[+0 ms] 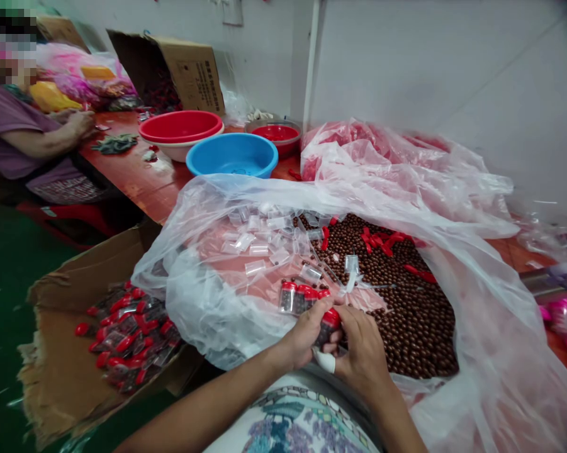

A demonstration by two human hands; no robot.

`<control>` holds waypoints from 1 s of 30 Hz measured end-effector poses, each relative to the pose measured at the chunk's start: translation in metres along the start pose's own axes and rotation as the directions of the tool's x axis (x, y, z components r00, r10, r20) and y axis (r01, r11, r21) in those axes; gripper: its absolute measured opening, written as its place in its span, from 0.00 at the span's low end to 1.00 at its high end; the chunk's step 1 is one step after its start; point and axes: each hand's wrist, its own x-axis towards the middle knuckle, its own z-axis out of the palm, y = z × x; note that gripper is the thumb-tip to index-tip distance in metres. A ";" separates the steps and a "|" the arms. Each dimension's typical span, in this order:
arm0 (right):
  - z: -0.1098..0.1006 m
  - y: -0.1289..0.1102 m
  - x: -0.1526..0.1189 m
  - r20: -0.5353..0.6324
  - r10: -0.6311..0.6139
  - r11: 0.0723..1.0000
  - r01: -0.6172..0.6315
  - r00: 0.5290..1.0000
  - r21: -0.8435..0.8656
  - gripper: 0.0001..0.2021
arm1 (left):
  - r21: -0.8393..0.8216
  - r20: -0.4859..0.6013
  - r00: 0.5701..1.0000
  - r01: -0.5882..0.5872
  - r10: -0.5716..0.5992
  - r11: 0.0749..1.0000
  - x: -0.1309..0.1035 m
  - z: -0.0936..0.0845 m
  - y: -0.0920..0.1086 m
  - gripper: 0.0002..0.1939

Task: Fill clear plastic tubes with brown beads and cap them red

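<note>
My left hand [306, 333] is closed around a small clear jar [328, 328] with a red lid and dark balls inside. My right hand [364, 346] presses its fingers against the same jar from the other side; a white wrap covers its thumb tip. Just beyond the left hand, several filled red-lidded jars [289, 297] stand together. Brown balls [406, 314] lie in a wide heap on a clear plastic sheet [193, 302]. Empty clear jars [259, 248] are scattered on the left of the sheet, and red strap-like pieces [382, 242] rest on the balls. A small clear scoop-like piece [352, 265] lies among them.
At lower left, a torn cardboard box [56, 352] holds many filled red-lidded jars. Behind the sheet stand a blue basin [231, 154], a red basin [182, 126] and a plastic bag of red pieces [382, 151]. A co-worker [38, 138] sits at the left.
</note>
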 end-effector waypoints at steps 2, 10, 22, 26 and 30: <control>-0.001 -0.001 0.000 -0.008 -0.012 1.000 0.012 1.000 -0.010 0.30 | -0.008 0.019 0.999 0.031 -0.031 0.999 -0.002 0.000 0.001 0.25; -0.003 -0.006 0.000 0.064 0.065 0.998 -0.064 0.996 -0.016 0.34 | -0.040 -0.056 0.998 0.022 -0.024 0.999 -0.001 -0.001 0.001 0.20; -0.005 0.000 0.001 0.012 0.221 0.949 -0.218 0.975 0.230 0.35 | 0.066 0.044 0.990 -0.135 0.132 0.989 -0.006 -0.002 0.004 0.33; -0.006 0.006 -0.004 0.045 0.170 0.981 -0.173 0.984 0.084 0.37 | 0.234 0.043 0.975 -0.220 0.216 0.947 -0.006 -0.007 0.005 0.37; -0.006 0.010 -0.005 0.034 0.112 0.993 -0.111 0.993 -0.028 0.36 | 0.312 0.041 0.969 -0.243 0.242 0.919 -0.006 -0.006 0.006 0.39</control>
